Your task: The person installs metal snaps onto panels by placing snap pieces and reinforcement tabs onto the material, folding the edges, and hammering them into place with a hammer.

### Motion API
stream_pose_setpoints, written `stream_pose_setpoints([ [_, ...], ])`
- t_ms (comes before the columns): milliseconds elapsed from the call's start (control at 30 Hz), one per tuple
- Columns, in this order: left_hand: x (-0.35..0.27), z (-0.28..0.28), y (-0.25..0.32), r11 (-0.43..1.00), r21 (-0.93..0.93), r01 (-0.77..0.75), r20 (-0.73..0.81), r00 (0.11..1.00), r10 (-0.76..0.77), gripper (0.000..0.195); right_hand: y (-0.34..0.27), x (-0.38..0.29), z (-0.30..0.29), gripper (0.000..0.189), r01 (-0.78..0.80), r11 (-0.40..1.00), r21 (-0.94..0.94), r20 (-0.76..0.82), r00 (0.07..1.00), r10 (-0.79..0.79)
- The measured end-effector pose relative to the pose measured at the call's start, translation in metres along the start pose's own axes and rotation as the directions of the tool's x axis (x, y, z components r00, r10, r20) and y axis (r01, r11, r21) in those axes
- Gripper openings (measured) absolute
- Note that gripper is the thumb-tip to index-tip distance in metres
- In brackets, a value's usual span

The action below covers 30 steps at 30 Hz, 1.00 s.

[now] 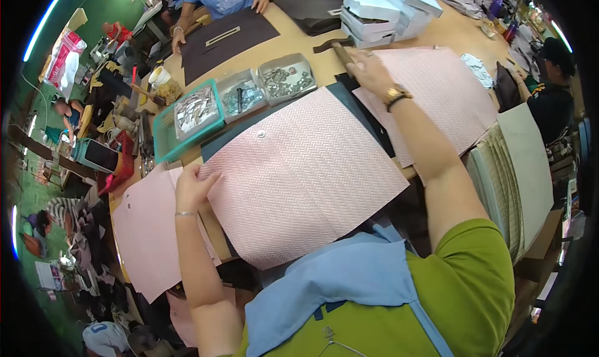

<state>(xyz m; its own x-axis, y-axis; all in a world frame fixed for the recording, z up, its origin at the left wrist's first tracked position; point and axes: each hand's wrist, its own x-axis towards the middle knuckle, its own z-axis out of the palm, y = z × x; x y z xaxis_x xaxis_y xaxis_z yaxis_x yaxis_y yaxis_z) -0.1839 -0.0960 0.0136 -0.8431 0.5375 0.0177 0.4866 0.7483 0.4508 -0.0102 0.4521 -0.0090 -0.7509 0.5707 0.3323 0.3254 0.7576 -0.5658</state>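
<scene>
A pink-and-white herringbone-patterned sheet (304, 174) lies before me, with a small round metal piece (261, 134) near its upper left edge. My left hand (194, 186) grips the sheet's left edge, thumb on top. Off to the upper right, my right hand (367, 71) has its fingers around a brown bar-like tool (343, 55), whose exact kind I cannot tell. Under that forearm lies another patterned pink stack (435, 90). A plain pink piece (147, 230) with a small metal fitting is left of my left forearm.
Beyond the sheet stand a teal basket (161, 144) and two trays of small metal parts (286, 78). White boxes (372, 18) are stacked at the back. A co-worker's hands rest by a dark panel (229, 36). Folded lining-like sheets (510, 184) stand at right.
</scene>
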Motion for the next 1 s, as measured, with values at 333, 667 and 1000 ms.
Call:
stream_pose_setpoints([
  [333, -0.104, 0.022, 0.054, 0.907, -0.384, 0.176, -0.012, 0.981, -0.196, 0.020, 0.124, -0.165, -0.125, 0.066, -0.061, 0.872, -0.486, -0.010, 0.998, 0.064],
  [667, -0.106, -0.156, -0.078, 0.906, -0.407, 0.117, -0.358, 0.892, -0.276, 0.035, 0.153, -0.171, -0.129, 0.041, -0.135, 0.909, -0.393, -0.098, 0.990, 0.105],
  [1000, -0.138, -0.139, -0.219, 0.567, 0.548, 0.615, -0.231, 0.763, -0.604, 0.126, 0.155, -0.136, -0.150, 0.026, -0.161, 0.939, -0.303, -0.098, 0.986, 0.138],
])
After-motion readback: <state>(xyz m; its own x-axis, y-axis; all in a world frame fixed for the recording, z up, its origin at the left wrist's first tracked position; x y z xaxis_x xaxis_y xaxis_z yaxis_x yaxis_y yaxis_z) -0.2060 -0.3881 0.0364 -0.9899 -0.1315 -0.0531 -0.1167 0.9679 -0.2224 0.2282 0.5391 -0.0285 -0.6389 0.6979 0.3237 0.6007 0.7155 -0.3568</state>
